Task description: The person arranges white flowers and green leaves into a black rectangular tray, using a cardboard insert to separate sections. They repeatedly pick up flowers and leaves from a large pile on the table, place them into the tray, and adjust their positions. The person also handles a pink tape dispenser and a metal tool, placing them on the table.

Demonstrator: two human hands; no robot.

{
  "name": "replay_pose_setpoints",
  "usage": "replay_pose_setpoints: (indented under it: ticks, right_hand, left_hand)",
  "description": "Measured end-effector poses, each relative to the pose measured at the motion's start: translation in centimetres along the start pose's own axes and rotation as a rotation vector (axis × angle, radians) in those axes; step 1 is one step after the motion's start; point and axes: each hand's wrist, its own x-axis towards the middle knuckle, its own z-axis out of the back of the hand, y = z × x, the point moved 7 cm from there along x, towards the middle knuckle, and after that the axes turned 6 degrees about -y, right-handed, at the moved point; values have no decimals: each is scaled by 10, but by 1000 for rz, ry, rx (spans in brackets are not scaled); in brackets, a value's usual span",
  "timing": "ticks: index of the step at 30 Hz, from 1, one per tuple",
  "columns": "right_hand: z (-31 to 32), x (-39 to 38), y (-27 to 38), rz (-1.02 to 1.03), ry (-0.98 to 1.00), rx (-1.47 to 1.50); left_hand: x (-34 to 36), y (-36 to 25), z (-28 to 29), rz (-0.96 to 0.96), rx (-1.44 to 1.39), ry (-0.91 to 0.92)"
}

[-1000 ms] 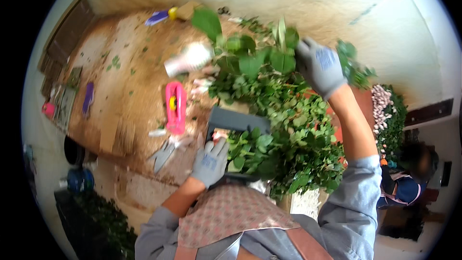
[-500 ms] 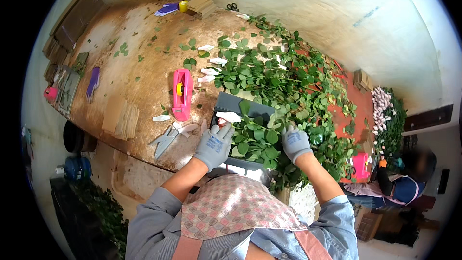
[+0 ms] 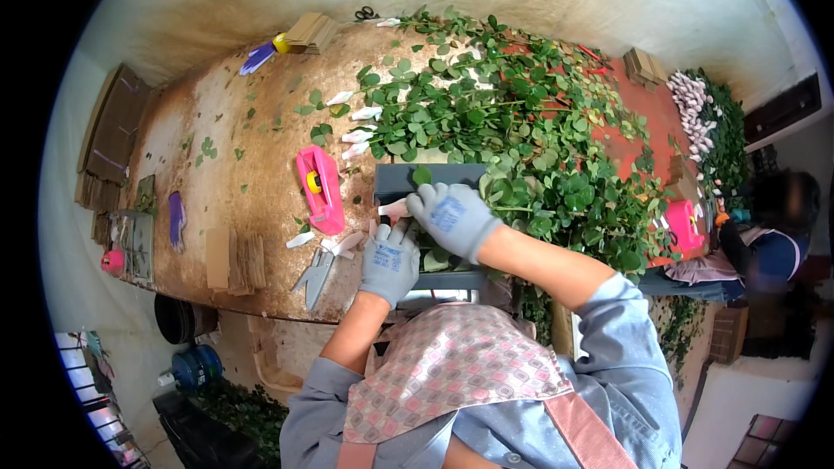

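While a big heap of green leafy stems [image 3: 512, 122] lies unsorted across the brown worktable [image 3: 252, 200], only a few pale buds [image 3: 356, 135] sit apart, so most work looks left. Both grey-gloved hands, left hand [image 3: 390, 259] and right hand [image 3: 453, 219], pinch a pale pink bud [image 3: 393, 208] over the dark tray [image 3: 408, 181]

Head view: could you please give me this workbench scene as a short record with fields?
left hand: gloved, by a pale bud, near the shears
right hand: gloved, on the pale bud over the dark tray
bench: brown, strewn with leaves
pile: leafy stems
left of hands: pink tape dispenser
far right: another person
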Motion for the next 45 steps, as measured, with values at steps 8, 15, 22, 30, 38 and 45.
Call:
replay_pose_setpoints:
  ticks: [8,15,22,30,38,45]
  right_hand:
    - [-71,-2,-9,54,-46,13]
    - [-72,-1,-16,60,18,41]
    - [-72,2,-16,62,-41,44]
    - [-70,1,-3,204,27,-178]
    - [-67,21,15,221,172,-220]
    - [-70,23,10,51,93,-66]
  left_hand:
    - [8,2,30,-68,-37,-192]
    - [51,39,34,-131,326,-106]
    - [41,57,36,-266,448,-29]
    - [-12,113,58,351,-49,207]
    - [-3,91,-37,663,-772,-258]
    - [13,100,-84,608,-1125,-95]
